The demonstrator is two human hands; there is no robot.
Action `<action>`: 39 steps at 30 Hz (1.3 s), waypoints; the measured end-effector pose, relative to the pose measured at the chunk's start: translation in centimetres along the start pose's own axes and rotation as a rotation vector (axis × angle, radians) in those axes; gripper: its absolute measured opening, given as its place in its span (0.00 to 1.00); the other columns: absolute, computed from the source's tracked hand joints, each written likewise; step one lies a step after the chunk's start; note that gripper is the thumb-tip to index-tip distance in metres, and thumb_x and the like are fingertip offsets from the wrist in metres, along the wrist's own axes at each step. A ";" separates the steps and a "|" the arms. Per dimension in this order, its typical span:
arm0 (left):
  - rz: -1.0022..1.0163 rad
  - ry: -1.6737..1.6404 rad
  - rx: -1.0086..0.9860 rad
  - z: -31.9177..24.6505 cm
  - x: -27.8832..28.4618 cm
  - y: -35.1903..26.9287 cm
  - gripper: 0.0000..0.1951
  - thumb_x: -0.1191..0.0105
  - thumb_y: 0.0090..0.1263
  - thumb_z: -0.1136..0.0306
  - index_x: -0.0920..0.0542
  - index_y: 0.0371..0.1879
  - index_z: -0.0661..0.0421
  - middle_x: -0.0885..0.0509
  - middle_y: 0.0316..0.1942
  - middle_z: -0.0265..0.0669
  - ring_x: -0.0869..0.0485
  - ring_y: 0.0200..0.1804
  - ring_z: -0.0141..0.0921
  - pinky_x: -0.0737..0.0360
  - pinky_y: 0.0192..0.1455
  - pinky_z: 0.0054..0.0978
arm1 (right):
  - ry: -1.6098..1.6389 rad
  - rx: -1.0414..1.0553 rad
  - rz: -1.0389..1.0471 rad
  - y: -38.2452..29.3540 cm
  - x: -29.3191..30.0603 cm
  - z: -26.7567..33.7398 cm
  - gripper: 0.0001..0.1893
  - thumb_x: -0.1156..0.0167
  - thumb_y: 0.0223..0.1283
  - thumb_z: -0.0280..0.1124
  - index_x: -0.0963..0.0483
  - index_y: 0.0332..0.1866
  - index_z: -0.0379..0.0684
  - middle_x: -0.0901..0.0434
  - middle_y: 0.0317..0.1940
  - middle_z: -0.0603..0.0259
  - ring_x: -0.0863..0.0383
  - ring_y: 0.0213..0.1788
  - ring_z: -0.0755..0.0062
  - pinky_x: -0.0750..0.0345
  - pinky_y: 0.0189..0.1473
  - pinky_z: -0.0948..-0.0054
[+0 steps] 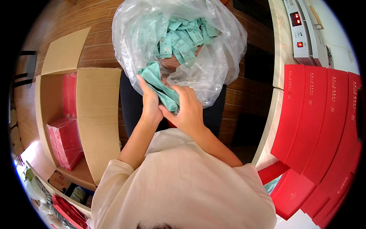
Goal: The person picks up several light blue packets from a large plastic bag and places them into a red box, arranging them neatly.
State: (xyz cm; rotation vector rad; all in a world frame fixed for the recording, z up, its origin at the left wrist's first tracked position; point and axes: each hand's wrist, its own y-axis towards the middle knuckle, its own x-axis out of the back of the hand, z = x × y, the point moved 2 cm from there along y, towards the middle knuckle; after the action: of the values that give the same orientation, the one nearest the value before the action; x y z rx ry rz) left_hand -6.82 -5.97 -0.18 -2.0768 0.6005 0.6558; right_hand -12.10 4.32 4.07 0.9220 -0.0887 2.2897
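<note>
Between my two hands is a small bundle of green packets [158, 83], held above my lap. The fingers of my left hand [150, 98] grip its left side, and my right hand [187, 103] grips its lower right end. Just beyond them stands a large clear plastic bag [228, 63], its mouth spread wide. Many loose green packets [184, 41] bearing printed writing lie inside it. A few of my fingertips are hidden behind the bundle.
At the left, an open cardboard box [98, 114] contains a plastic-wrapped red package [65, 143]. Red boxes [308, 114] line the table [267, 137] at the right, near a machine [303, 37] with lit red displays. A partly open red box [294, 191] sits nearer me.
</note>
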 end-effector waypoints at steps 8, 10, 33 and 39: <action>-0.018 -0.152 -0.203 -1.0 0.3 0.4 0.25 0.68 0.72 0.38 0.31 0.37 0.51 0.37 0.24 0.25 0.39 0.27 0.24 0.36 0.33 0.21 | 0.080 0.038 -0.265 -1.4 1.7 1.1 0.15 0.30 0.48 0.34 0.31 0.25 0.38 0.27 0.19 0.58 0.30 0.16 0.65 0.35 0.19 0.69; -0.065 -0.102 -0.333 -1.0 0.5 0.6 0.26 0.67 0.70 0.37 0.32 0.37 0.51 0.38 0.24 0.26 0.40 0.28 0.25 0.37 0.34 0.22 | 0.087 -0.098 -0.148 -1.5 1.0 0.9 0.15 0.34 0.53 0.35 0.31 0.23 0.38 0.29 0.16 0.57 0.31 0.15 0.63 0.35 0.19 0.69; 0.143 0.026 -0.463 -1.0 -1.2 -1.8 0.24 0.66 0.69 0.40 0.30 0.36 0.51 0.36 0.23 0.28 0.39 0.27 0.24 0.38 0.31 0.22 | 0.023 0.092 -0.227 -1.0 2.4 2.7 0.23 0.37 0.53 0.36 0.33 0.52 0.37 0.30 0.50 0.52 0.30 0.50 0.47 0.28 0.45 0.60; 0.037 0.091 -0.315 4.4 -6.0 -3.2 0.37 0.69 0.64 0.34 0.30 0.55 0.57 0.23 0.34 0.37 0.29 0.34 0.31 0.30 0.39 0.28 | 0.028 -0.061 -0.399 -4.2 6.9 1.3 0.16 0.36 0.50 0.30 0.27 0.45 0.38 0.24 0.42 0.54 0.25 0.46 0.51 0.26 0.45 0.61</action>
State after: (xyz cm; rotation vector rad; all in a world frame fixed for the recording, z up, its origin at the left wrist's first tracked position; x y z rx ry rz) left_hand -10.26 0.45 3.34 -2.4037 0.6198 0.7162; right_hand -12.48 11.07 8.77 0.7946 0.0355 1.9189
